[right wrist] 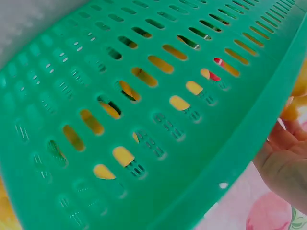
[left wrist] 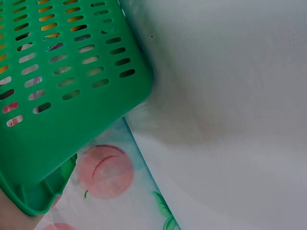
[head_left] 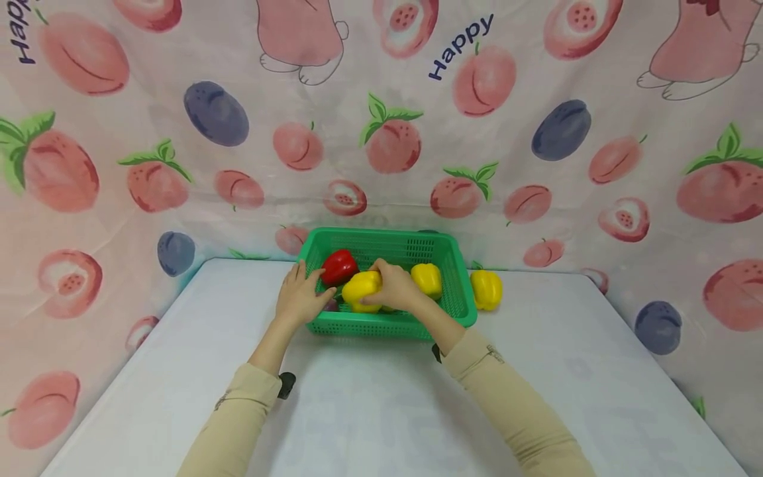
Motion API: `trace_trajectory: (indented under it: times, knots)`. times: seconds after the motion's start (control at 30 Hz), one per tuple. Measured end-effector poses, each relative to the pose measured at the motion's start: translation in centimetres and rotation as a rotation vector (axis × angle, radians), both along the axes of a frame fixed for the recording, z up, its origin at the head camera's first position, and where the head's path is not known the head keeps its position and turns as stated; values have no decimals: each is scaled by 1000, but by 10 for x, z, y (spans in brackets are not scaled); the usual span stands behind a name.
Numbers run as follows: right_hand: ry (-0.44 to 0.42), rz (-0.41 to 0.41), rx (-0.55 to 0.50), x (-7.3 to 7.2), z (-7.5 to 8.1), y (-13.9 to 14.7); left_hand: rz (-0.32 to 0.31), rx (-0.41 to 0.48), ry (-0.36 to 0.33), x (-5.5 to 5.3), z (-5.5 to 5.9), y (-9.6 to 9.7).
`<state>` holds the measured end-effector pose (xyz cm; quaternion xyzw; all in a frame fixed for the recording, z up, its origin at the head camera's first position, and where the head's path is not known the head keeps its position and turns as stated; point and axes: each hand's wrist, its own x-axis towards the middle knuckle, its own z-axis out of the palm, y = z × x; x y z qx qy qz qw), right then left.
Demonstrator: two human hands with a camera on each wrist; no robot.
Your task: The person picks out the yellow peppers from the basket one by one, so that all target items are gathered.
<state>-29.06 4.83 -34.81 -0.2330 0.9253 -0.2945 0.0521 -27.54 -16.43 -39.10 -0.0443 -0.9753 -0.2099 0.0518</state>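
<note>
A yellow bell pepper [head_left: 359,291] is gripped in my right hand [head_left: 396,286], over the inside of a green plastic basket [head_left: 387,318]. In the right wrist view that hand shows at the right edge, beyond the basket wall [right wrist: 206,158]. My left hand [head_left: 298,297] lies over the basket's left rim with its fingers spread and extended. Beside its fingertips sits a red bell pepper [head_left: 338,266]. Under the left thumb a small purplish thing [head_left: 331,305] is partly hidden. Another yellow bell pepper [head_left: 426,279] lies in the basket's right half.
One more yellow bell pepper [head_left: 487,290] stands on the table outside the basket's right end. The white table [head_left: 357,411] meets a fruit-printed cloth [head_left: 250,218] right behind the basket. In the left wrist view, the table edge runs beside the basket corner.
</note>
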Motion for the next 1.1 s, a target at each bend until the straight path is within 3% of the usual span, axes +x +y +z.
trace_trajectory:
  times: [0.33, 0.5, 0.77, 1.1]
  knots:
    - [-23, -124, -222, 8, -8, 12, 1, -10, -13, 3, -2, -1]
    - [-61, -159, -341, 9, -5, 21, 4, -3, -12, 2, 0, -1]
    - [-64, -192, -373, 11, 5, 35, 3, -5, -13, 1, 3, 0]
    - [-120, -236, -452, 15, 1, 51, -2, -7, -9, -2, 2, 1]
